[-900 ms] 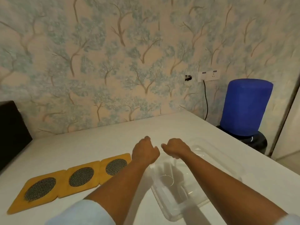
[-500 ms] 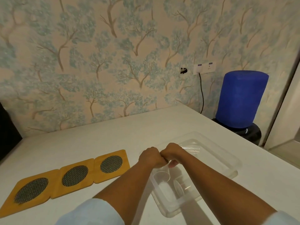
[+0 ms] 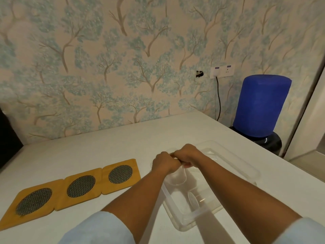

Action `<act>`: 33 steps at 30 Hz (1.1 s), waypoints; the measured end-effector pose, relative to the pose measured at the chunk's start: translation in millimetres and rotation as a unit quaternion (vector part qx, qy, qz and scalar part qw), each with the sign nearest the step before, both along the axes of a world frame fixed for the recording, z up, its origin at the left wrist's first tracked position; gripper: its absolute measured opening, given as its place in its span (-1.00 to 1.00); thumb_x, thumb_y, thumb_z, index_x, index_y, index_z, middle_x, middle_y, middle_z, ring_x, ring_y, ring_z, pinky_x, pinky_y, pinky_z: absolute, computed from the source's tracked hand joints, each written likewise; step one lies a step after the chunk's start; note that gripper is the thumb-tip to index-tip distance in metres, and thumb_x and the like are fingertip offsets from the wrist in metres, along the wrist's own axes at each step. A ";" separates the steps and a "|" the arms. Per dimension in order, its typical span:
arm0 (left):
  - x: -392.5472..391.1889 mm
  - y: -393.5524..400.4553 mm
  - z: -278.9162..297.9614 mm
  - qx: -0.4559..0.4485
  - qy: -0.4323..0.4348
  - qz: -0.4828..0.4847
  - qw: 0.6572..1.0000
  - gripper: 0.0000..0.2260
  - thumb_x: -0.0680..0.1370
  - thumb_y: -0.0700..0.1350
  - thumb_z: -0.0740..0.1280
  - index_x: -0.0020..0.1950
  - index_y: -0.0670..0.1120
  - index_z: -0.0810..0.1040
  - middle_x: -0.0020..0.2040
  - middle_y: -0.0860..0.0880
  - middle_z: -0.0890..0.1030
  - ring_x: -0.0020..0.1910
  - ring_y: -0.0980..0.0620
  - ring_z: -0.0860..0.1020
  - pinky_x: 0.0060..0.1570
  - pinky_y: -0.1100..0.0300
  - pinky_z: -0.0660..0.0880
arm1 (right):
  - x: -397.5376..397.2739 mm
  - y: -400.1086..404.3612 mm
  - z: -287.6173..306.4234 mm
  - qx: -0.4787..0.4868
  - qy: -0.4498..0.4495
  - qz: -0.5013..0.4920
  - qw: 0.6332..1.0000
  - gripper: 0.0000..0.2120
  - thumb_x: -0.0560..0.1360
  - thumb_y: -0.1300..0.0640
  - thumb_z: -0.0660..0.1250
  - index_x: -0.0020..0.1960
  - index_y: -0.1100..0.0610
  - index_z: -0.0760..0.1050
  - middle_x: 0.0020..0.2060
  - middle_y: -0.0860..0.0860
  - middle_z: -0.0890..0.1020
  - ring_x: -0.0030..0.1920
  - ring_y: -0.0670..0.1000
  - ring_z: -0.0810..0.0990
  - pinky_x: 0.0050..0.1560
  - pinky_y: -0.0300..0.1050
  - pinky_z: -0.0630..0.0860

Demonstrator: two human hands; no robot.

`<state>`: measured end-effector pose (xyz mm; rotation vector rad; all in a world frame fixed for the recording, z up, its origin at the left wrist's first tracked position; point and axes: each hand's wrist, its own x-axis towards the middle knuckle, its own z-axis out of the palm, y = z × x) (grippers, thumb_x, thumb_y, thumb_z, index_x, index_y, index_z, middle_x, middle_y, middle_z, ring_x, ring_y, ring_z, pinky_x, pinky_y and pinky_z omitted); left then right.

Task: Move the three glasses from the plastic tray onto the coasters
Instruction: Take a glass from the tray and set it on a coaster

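Observation:
A clear plastic tray (image 3: pixel 246 167) lies on the white table at the right. My left hand (image 3: pixel 163 163) and my right hand (image 3: pixel 189 154) are pressed together over the tray's left part, both closed on the top of a clear glass (image 3: pixel 176 179). The glass hangs below them, tilted, with its base towards me. A second clear glass (image 3: pixel 193 199) lies on its side in the near end of the tray. Three yellow wooden coasters with dark mesh circles sit in a row to the left: right coaster (image 3: pixel 121 175), middle coaster (image 3: pixel 81 186), left coaster (image 3: pixel 33 201). All three are bare.
A blue-covered water bottle on a dispenser (image 3: pixel 260 110) stands beyond the table's right edge. A black cable (image 3: pixel 219 101) hangs from a wall socket. A dark object (image 3: pixel 8 136) sits at the far left. The wallpapered wall borders the table's far side.
My hands moved together from just above the tray and closed on the glass. The glass now sits higher and tilted under them.

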<state>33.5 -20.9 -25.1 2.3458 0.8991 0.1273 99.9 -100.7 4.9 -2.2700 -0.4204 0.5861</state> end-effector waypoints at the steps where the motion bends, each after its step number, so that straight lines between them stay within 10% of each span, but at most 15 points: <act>1: -2.0 4.1 6.7 -0.013 -0.018 0.011 1.000 -0.58 0.39 0.17 0.41 0.08 -0.10 0.53 -0.03 -0.08 0.59 -0.14 -0.07 0.56 -0.23 0.13 0.45 | 0.8 3.2 7.4 0.009 -0.006 0.000 1.000 -0.69 0.38 -0.01 0.48 -0.35 0.16 0.48 -0.43 0.06 0.57 -0.38 0.04 0.56 -0.36 -0.16 0.51; 26: -88.8 128.6 25.8 -0.032 -0.191 0.110 0.975 -0.32 0.25 -0.12 0.58 0.34 -0.07 0.44 0.28 -0.07 0.50 0.19 -0.04 0.49 0.07 0.14 0.44 | -63.8 118.6 12.0 0.158 -0.045 0.118 0.979 -0.70 0.33 0.07 0.52 -0.37 0.14 0.43 -0.43 0.03 0.53 -0.35 0.02 0.55 -0.14 0.01 0.65; 33: -100.9 149.7 3.2 -0.037 -0.194 0.128 0.972 -0.32 0.24 -0.13 0.61 0.29 -0.08 0.40 0.20 -0.07 0.44 0.08 -0.03 0.48 0.06 0.09 0.49 | -73.9 141.4 -6.8 0.139 -0.097 0.149 0.974 -0.61 0.28 0.04 0.56 -0.32 0.12 0.34 -0.37 -0.02 0.38 -0.39 -0.05 0.34 -0.42 -0.18 0.29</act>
